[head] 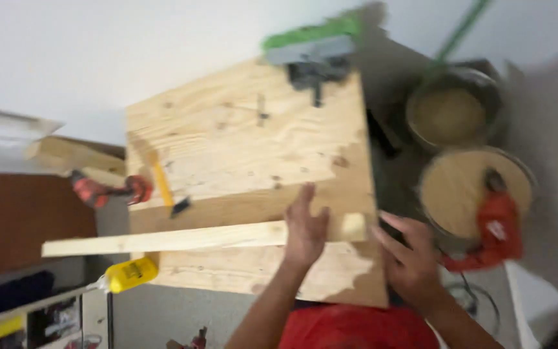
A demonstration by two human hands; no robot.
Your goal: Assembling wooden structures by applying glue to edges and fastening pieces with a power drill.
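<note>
Long pale wooden strip (188,238), lying flat crosswise on the plywood bench (240,142), one end overhanging its edge

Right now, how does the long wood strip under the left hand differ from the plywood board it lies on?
The wood strip is long and narrow; the plywood board is broad and roughly square. The strip is paler and plain, while the board shows bold grain and dark knots. The strip overhangs the board's left edge, and the left hand presses on it; the right hand is at the board's right edge. Both are light, unpainted wood.
</note>
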